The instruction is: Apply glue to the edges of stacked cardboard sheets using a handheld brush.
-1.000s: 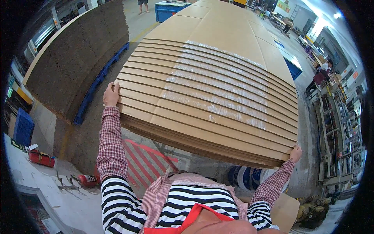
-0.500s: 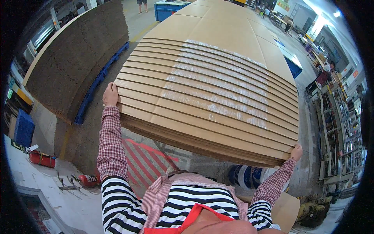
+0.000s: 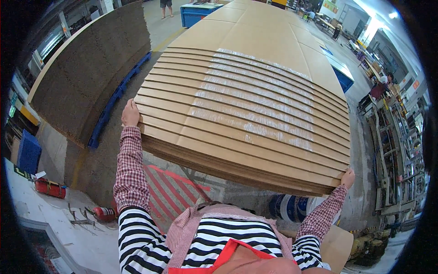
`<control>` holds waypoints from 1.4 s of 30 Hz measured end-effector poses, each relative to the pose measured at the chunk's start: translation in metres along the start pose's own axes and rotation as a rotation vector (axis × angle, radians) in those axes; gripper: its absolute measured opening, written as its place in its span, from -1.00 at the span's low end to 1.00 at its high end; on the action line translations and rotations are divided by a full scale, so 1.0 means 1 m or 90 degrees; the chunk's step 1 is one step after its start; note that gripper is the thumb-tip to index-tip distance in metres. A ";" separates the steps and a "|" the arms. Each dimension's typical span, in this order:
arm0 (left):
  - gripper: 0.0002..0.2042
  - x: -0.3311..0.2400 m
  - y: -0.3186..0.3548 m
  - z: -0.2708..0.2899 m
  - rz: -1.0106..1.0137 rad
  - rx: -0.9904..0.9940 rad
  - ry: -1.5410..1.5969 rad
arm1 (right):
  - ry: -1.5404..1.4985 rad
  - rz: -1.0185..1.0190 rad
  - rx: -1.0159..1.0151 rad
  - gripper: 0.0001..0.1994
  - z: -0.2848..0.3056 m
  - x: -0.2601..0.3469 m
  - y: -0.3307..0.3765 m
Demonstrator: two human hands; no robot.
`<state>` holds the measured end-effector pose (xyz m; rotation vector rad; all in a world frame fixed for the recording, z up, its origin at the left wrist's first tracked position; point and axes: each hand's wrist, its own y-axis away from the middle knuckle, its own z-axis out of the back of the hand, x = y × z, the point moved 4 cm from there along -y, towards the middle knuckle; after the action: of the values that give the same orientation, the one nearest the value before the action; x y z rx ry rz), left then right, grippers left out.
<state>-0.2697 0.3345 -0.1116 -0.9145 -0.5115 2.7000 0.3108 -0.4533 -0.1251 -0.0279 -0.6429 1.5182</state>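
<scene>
Before me lies a big stack of brown cardboard sheets (image 3: 255, 157), fanned so that their near edges form steps. Across the middle of the steps runs a shiny whitish patch (image 3: 255, 100), streaked like film or wet glue; I cannot tell which. My left hand (image 3: 131, 114) is closed on the left edge of the sheets near the front corner, its thumb side uppermost. At the near right corner my right hand (image 3: 348, 178) grips the edge, fingers partly hidden beneath the board. Both arms are stretched wide.
On the left a tall dark stack of board (image 3: 91, 68) stands on a blue pallet (image 3: 119, 86). Blue-and-white drums (image 3: 292, 208) sit below the right corner. Red fire extinguishers (image 3: 104, 213) are at lower left. Metal racking (image 3: 397, 160) lines the right. People are farther off.
Almost nothing differs. My left hand sits a touch lower and farther right in the picture, still on the edge; the right hand keeps its place at the corner.
</scene>
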 end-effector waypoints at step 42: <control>-0.67 -0.012 0.008 0.012 0.016 0.006 0.028 | -0.018 -0.024 0.027 -0.58 0.006 0.002 0.003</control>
<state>-0.2689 0.3201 -0.0992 -0.9822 -0.4807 2.6949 0.3051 -0.4534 -0.1210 0.0378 -0.6301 1.4970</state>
